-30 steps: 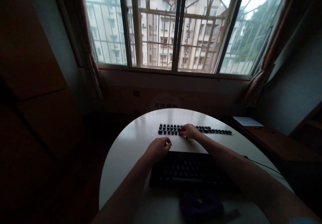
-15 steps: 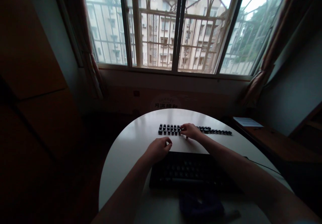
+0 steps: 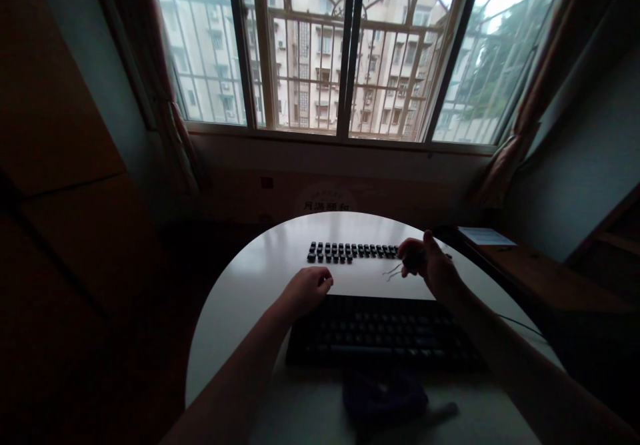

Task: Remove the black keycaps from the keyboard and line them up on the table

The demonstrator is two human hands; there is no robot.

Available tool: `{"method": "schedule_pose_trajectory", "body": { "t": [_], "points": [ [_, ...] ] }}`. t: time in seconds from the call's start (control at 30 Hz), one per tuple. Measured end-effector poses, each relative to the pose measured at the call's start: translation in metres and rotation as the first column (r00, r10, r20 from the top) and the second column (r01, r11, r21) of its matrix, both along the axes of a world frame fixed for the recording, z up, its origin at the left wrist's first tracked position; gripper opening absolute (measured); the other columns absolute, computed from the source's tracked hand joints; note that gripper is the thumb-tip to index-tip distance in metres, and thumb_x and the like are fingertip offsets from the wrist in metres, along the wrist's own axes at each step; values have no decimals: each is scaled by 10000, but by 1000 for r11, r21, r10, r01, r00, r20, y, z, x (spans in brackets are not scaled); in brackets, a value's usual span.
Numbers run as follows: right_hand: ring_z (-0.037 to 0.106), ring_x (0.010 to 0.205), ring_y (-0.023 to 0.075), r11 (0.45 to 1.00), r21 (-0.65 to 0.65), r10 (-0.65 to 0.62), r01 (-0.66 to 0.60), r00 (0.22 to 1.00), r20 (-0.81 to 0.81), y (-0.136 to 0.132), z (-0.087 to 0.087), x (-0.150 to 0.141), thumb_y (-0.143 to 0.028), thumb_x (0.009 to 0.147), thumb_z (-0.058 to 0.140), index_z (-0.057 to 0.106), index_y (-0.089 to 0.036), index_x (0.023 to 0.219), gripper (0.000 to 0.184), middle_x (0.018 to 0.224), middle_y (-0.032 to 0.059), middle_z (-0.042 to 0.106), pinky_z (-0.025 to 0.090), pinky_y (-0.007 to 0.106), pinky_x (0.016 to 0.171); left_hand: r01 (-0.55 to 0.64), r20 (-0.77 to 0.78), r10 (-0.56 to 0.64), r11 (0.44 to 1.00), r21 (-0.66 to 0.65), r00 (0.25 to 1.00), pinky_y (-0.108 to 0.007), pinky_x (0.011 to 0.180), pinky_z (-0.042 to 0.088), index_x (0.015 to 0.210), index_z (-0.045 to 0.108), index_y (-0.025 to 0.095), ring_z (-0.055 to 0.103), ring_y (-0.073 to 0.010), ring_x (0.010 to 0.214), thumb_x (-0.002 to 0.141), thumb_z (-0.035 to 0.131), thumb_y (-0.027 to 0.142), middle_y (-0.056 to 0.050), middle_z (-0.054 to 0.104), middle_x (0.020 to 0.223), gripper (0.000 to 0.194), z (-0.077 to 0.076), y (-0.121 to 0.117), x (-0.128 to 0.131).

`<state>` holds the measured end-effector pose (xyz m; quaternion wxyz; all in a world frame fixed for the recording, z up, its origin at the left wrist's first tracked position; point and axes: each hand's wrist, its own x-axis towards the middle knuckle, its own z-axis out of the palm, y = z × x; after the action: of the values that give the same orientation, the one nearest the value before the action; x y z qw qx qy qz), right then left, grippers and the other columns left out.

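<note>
My right hand [image 3: 434, 268] is closed around a wire keycap puller [image 3: 393, 272]. Its two thin wire prongs point left, over the white table, and the handle is mostly hidden in my fingers. My left hand [image 3: 306, 290] is at the far left corner of a black keyboard [image 3: 370, 331], loosely curled, with a small gap between thumb and fingers and nothing visible in it. Beyond both hands, black keycaps [image 3: 345, 250] stand in rows on the table. My right hand covers the right end of these rows.
The round white table [image 3: 235, 311] bears everything. Nearer than the keyboard lies a dark purple object [image 3: 385, 398], too dim to name. A cable [image 3: 520, 325] runs off to the right. Paper [image 3: 485, 236] lies on a brown desk [image 3: 540, 278] at the right.
My right hand has moved right, away from the middle of the keycap rows, and the wire prongs now show in it. My left hand has stayed by the keyboard corner. The view has shifted slightly.
</note>
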<state>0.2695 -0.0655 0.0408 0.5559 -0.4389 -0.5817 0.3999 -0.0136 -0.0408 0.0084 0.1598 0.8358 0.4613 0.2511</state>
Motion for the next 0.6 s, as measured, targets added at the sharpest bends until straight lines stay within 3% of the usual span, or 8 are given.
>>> {"method": "schedule_pose_trajectory", "body": {
  "t": [0.1,0.2,0.3,0.37,0.47,0.6],
  "points": [
    [434,339,95,986,-111,125,-124,992,4,-14,-12,-9,-810,835,267,591,-167,800,721,467,-33,436,366,213,357,54,-7,-54,997,63,999,-288,747,444,804,696,175,595,-196,792,839,527,240,-63,661,835,184,-5,0,5],
    [540,420,109,926,-179,331,-332,943,-32,-20,-24,-19,-677,831,533,567,-168,999,536,553,-38,536,416,197,398,101,-71,-100,995,20,993,-281,720,444,837,693,184,592,-192,775,841,527,266,-54,656,839,185,-12,2,9],
    [625,559,126,848,-208,473,-487,873,-117,-22,-33,-26,-532,770,706,502,-196,1058,487,758,-7,633,487,217,473,65,-168,-68,998,-26,983,-277,694,431,889,688,196,603,-198,783,856,516,309,-49,674,864,208,-17,3,12],
    [635,594,131,840,-192,476,-508,858,-192,-21,-40,-31,-531,769,706,474,-204,1023,475,805,-1,635,500,228,492,19,-252,-32,998,-55,967,-280,696,424,921,684,207,612,-209,813,874,494,341,-50,686,889,237,-16,3,13],
    [600,564,123,869,-162,404,-467,860,-311,-20,-52,-41,-605,799,633,444,-210,959,467,739,-21,593,466,216,468,-12,-352,-21,996,-92,936,-284,714,425,935,680,215,614,-221,852,889,460,357,-53,693,914,266,-12,3,17],
    [413,438,73,906,-115,355,-407,880,-316,-21,-65,-54,-657,831,549,415,-206,833,470,575,-71,438,339,186,399,-6,-444,-65,988,-156,894,-278,732,441,921,679,211,613,-212,859,869,436,275,-48,699,945,256,-3,9,24]
  ]
}}
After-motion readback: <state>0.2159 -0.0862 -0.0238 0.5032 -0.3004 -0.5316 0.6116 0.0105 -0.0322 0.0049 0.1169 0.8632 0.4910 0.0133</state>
